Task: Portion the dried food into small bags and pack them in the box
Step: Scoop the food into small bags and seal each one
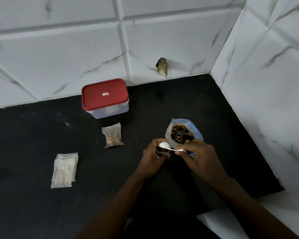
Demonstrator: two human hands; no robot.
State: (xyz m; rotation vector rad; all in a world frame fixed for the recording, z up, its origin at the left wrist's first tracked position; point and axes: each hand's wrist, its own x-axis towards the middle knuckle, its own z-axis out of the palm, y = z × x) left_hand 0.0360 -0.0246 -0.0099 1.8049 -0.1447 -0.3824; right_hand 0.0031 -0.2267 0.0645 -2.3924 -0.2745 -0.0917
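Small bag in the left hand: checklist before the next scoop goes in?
1. Small bag gripped by the left hand, mouth up: ok.
2. Spoon pinched by the right hand, bowl at the bag's mouth: ok.
3. Spoon emptied: cannot tell.
4. Large food bag open, with food in it, beside the right hand: ok.
5. Box open for packing: not ok, red lid is on.
6. Spare empty bags on the counter: ok.
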